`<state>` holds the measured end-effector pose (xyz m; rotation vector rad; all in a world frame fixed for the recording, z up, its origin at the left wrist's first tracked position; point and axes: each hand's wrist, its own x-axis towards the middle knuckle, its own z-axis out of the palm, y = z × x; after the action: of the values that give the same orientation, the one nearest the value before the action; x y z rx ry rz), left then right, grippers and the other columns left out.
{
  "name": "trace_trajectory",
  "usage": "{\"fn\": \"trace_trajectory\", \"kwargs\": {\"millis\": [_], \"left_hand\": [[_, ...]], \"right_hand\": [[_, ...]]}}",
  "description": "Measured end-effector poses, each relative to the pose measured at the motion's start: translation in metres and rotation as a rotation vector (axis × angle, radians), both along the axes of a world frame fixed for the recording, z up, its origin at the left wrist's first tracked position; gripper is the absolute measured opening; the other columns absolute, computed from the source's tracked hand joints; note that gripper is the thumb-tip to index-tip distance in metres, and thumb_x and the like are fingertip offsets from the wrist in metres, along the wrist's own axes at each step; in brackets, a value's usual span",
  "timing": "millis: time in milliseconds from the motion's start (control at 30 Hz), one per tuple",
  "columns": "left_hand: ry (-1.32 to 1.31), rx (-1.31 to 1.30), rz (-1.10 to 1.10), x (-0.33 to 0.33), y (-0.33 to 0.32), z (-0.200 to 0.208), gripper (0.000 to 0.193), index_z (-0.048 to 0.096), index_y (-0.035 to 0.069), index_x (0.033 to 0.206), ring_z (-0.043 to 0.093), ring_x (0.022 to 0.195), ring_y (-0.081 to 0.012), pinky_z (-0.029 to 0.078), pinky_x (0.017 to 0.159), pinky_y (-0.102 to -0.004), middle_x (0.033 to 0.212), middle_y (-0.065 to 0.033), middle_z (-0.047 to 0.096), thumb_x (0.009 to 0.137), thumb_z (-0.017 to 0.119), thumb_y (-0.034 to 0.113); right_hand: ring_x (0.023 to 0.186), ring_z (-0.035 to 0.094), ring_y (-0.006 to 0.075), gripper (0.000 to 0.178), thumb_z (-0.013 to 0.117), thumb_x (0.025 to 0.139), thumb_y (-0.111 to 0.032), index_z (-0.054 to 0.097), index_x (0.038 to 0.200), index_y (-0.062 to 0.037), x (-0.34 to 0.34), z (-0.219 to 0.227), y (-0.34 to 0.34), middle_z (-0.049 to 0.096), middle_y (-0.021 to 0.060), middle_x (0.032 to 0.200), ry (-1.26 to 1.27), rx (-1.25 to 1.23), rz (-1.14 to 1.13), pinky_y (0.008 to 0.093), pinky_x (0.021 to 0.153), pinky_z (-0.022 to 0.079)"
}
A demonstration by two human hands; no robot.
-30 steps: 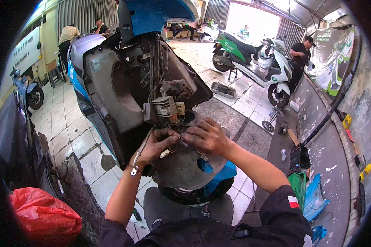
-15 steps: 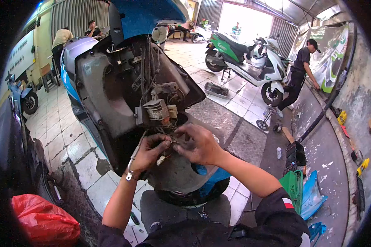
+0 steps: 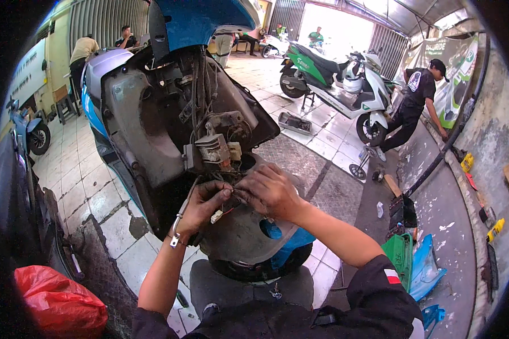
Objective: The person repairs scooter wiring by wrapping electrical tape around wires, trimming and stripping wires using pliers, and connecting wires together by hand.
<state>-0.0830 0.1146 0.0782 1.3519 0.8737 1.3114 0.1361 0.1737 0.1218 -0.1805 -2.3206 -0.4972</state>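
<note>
Above the grey-brown panel (image 3: 234, 244) of a stripped-down blue scooter (image 3: 90, 121), a person's 2 bare hands meet over thin wiring (image 3: 229, 176) that emerges just below a finned metal part (image 3: 212, 148). The left hand (image 3: 201, 207) is pinched, thumb toward forefinger, apparently on a strand of that wiring; the right hand (image 3: 270, 192) curls in from the other side, fingertips close to the left's, though its own bent fingers hide whether it grips anything. Just below the left thumb hangs 1 pale connector (image 3: 216, 216) beside a red wire (image 3: 228, 211), held by neither hand. A cable (image 3: 183, 213) with a flat metal end runs along the left wrist. The work looks to be at a fine-handling stage, most likely sorting or joining wire ends. It would seem to call for a steady left pinch while the right fingertips twist, seat or part the strand, clear of the loose connector.
</note>
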Motion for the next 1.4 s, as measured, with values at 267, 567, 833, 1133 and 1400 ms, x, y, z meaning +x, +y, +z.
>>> {"fn": "trace_trajectory", "kwargs": {"millis": [267,567,833,1133,1400], "left_hand": [[0.216,0.171,0.098,0.005,-0.004,-0.008,0.016,0.068,0.0,0.104,0.06,0.091,-0.0085,0.05,0.083,-0.0277,0.098,-0.0017,0.07,0.096,0.067,0.014],[0.061,-0.051,0.068,-0.004,-0.001,-0.002,0.022,0.069,0.001,0.103,0.062,0.088,-0.0104,0.05,0.08,-0.0273,0.095,-0.0008,0.069,0.093,0.07,0.021],[-0.101,-0.045,0.002,-0.001,0.001,-0.003,0.022,0.069,0.001,0.103,0.063,0.089,-0.0116,0.052,0.08,-0.0285,0.098,-0.0022,0.069,0.094,0.07,0.021],[0.235,0.218,0.09,0.005,-0.003,-0.004,0.016,0.068,0.001,0.105,0.059,0.091,-0.0071,0.049,0.081,-0.0255,0.096,0.0014,0.068,0.096,0.067,0.014],[0.003,0.009,0.042,0.003,-0.004,-0.001,0.016,0.069,0.002,0.102,0.058,0.085,-0.0058,0.047,0.076,-0.0231,0.092,0.0028,0.067,0.096,0.068,0.017]], "right_hand": [[0.055,0.055,0.0141,0.015,0.061,0.093,-0.014,0.065,0.091,0.0009,-0.006,0.004,-0.014,0.059,0.0059,0.073,0.299,-2.092,0.02,0.028,0.052,0.045],[0.092,0.067,0.0285,0.027,0.072,0.084,-0.02,0.067,0.108,-0.0083,0.003,-0.001,-0.005,0.067,0.0106,0.104,0.064,-0.351,0.045,0.042,0.078,0.053],[0.091,0.066,0.0258,0.021,0.066,0.086,-0.018,0.069,0.105,-0.0105,0.002,-0.008,0.007,0.068,0.007,0.1,0.012,0.026,0.016,0.0402,0.076,0.054],[0.07,0.063,0.0211,0.023,0.062,0.09,-0.019,0.066,0.097,0.0029,-0.007,0.004,-0.019,0.066,0.014,0.081,0.277,-1.931,-0.151,0.0367,0.062,0.05],[0.084,0.067,0.0273,0.022,0.075,0.082,-0.016,0.068,0.101,-0.0075,0.001,0.008,-0.013,0.068,0.0109,0.099,0.074,-0.33,-0.007,0.039,0.075,0.056]]}}
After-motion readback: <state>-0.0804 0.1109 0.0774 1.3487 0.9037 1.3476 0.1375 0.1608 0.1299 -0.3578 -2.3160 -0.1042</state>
